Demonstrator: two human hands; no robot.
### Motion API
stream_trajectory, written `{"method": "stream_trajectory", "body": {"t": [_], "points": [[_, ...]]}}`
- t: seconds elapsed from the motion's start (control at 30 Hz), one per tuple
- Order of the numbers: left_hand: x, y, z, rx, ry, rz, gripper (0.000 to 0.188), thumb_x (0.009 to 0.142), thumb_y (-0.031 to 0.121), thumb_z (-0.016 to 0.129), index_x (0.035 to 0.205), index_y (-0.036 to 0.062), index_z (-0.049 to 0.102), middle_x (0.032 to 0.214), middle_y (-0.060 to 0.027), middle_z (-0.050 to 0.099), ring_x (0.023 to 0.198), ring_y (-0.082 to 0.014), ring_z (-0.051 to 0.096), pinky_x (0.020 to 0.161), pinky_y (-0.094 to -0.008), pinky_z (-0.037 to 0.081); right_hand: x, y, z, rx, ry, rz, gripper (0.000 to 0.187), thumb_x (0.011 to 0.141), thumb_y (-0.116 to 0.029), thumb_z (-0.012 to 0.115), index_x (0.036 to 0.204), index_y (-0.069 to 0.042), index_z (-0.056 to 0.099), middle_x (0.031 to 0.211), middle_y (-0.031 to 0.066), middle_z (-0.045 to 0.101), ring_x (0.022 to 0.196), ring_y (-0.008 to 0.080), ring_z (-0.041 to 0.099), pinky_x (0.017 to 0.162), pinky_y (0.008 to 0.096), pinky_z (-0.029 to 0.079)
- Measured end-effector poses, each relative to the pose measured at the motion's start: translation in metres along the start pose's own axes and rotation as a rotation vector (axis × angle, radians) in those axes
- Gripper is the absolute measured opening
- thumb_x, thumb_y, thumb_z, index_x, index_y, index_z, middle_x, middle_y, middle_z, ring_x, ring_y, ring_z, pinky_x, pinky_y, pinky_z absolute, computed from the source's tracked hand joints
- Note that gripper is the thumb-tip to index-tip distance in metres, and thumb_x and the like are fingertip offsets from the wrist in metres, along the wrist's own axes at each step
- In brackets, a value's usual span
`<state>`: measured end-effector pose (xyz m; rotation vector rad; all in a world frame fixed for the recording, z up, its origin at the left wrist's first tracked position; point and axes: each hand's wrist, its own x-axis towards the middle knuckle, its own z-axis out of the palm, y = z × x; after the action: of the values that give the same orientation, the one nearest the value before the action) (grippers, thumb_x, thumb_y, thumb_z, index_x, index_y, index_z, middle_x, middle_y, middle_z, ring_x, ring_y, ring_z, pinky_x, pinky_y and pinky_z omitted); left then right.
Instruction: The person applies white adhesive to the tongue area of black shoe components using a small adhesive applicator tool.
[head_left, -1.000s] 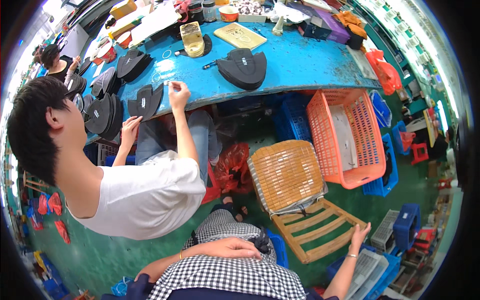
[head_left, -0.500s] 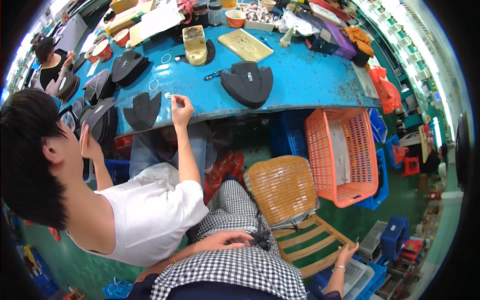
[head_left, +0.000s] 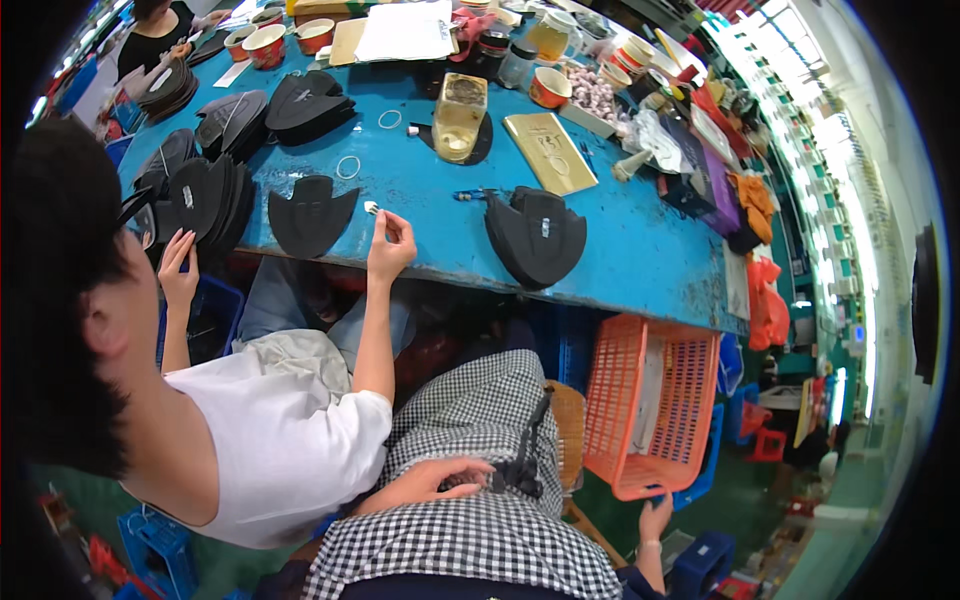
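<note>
My left fingers (head_left: 440,478) lie flat, empty, on my checked lap (head_left: 480,420); right hand (head_left: 655,520) spread beside the orange basket (head_left: 655,420), between grasps.

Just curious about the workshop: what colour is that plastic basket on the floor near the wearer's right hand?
The basket is orange, a slatted plastic crate, shown plainly in the head view, just above the right hand.

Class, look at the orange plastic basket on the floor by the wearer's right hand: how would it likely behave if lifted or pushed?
The orange basket has thin lattice walls, so it is probably light and slightly flexible. It looks nearly empty, so a push from the right hand would likely slide it easily on the green floor.
</note>
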<state>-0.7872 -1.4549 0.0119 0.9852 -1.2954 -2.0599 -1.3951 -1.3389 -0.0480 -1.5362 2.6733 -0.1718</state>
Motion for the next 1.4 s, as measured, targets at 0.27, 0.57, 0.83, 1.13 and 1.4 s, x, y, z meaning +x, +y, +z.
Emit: {"method": "stream_trajectory", "body": {"t": [0.27, 0.57, 0.83, 1.13, 1.4], "points": [[0.157, 0.018, -0.029, -0.119, 0.296, -0.1, 0.033, 0.1, 0.019, 0.062, 0.131, 0.0067, 0.062, 0.109, -0.0072, 0.072, 0.1, -0.0141, 0.066, 0.09, -0.029, 0.052, 0.253, -0.249, 0.09, 0.596, -0.411, -0.315, 0.032, 0.098, -0.006, 0.057, 0.13, -0.001, 0.057, 0.115, 0.0156, 0.069, 0.105, 0.0245, 0.067, 0.093, 0.0359, 0.053], [0.317, -0.011, -0.093, -0.174, 0.807, -0.319, 0.029, 0.101, 0.014, 0.058, 0.125, -0.0026, 0.061, 0.11, -0.0062, 0.069, 0.101, -0.013, 0.065, 0.089, -0.0294, 0.052, 0.484, -0.368, 0.156, 0.79, -1.037, -0.248, 0.021, 0.103, -0.014, 0.056, 0.115, 0.0, 0.066, 0.094, 0.006, 0.073, 0.078, 0.0106, 0.067, 0.07, 0.0258, 0.053], [0.351, -0.017, -0.062, -0.183, 0.887, -0.585, 0.034, 0.102, 0.017, 0.057, 0.129, -0.0029, 0.059, 0.113, -0.0067, 0.067, 0.103, -0.0139, 0.064, 0.094, -0.0308, 0.051, 0.525, -0.384, 0.176, 0.754, -1.364, -0.071, 0.023, 0.103, -0.02, 0.057, 0.103, -0.002, 0.071, 0.079, 0.0083, 0.074, 0.059, 0.0118, 0.069, 0.047, 0.0232, 0.05], [0.367, -0.027, -0.029, -0.096, 0.966, -0.519, 0.034, 0.098, 0.021, 0.061, 0.127, 0.0026, 0.063, 0.11, -0.008, 0.071, 0.097, -0.0155, 0.067, 0.087, -0.0315, 0.053, 0.532, -0.376, 0.182, 0.67, -1.424, -0.024, 0.027, 0.102, -0.023, 0.059, 0.103, 0.002, 0.07, 0.078, 0.0116, 0.073, 0.056, 0.0155, 0.069, 0.044, 0.0238, 0.049], [0.365, -0.065, -0.038, -0.139, 0.979, -0.547, 0.031, 0.098, 0.02, 0.06, 0.123, 0.0037, 0.065, 0.11, -0.0083, 0.072, 0.098, -0.0167, 0.067, 0.089, -0.0317, 0.052, 0.534, -0.384, 0.174, 0.594, -1.413, -0.03, 0.028, 0.101, -0.024, 0.061, 0.105, 0.002, 0.07, 0.078, 0.013, 0.073, 0.056, 0.017, 0.069, 0.044, 0.025, 0.049]]}}
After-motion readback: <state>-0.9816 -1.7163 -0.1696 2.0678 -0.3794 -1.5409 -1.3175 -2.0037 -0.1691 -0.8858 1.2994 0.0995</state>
